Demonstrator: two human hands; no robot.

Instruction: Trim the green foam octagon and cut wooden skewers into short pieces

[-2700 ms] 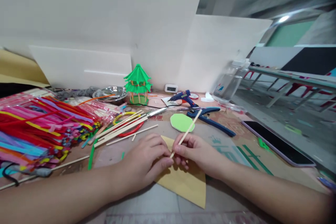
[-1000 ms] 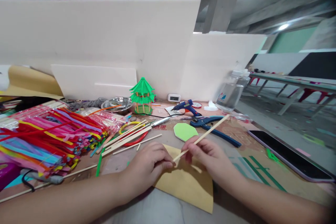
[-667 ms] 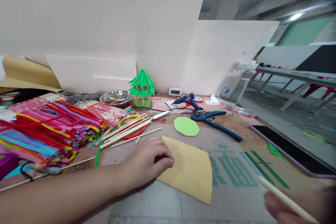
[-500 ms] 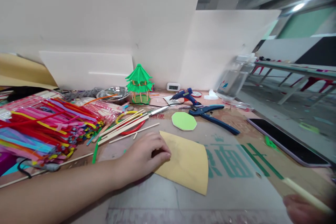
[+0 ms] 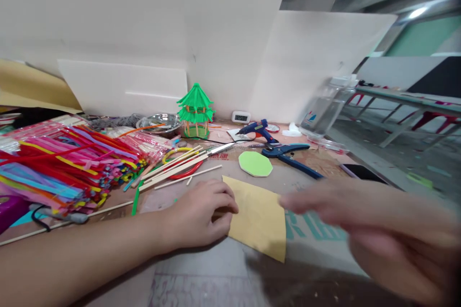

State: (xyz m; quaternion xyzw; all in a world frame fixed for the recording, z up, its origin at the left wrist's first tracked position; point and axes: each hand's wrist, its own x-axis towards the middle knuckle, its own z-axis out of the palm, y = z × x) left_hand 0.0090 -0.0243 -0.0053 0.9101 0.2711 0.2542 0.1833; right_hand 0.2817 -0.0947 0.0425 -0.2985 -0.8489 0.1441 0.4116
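Observation:
My left hand rests on the left edge of a yellow sheet that looks like sandpaper. Its fingers are curled, with the thumb against the sheet. Blurred by motion, my right hand hangs over the table at the right, index finger stretched toward the sheet's right edge and thumb apart below. I see nothing held in it. Behind the sheet lies a light green octagonal piece. Thin wooden sticks are piled beyond my left hand.
At left lie bundles of coloured pipe cleaners. Along the back are a metal bowl, a small green-roofed pagoda model, a timer and a blue glue gun. Blue cutters, bottles and a phone are at right.
My right hand has moved left and up from the lower right corner, now partly covering the phone. The pale stick seen by it before is out of sight. My left hand stays on the sheet.

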